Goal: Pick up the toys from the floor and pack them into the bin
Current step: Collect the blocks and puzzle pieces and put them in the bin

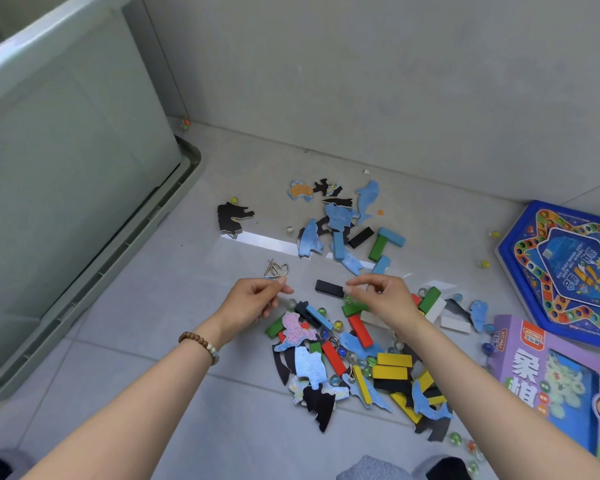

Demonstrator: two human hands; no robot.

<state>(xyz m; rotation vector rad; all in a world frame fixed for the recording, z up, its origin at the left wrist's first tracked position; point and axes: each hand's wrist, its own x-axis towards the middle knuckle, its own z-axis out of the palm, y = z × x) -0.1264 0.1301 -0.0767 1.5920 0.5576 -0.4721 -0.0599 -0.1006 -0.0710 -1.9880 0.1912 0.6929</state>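
The big pale bin (66, 168) stands at nine o'clock. A blue game board (568, 268) lies at three. Toys (394, 359) litter the floor from centre to five. The left hand (257, 301) and right hand (387, 299) hover over them, thumb and forefinger pinched. I cannot tell whether either holds anything. A wire puzzle (276, 270) shows just beyond the left fingertips.

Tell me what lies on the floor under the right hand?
A green block and a red block poke out beneath the right hand; anything directly under the palm is hidden.
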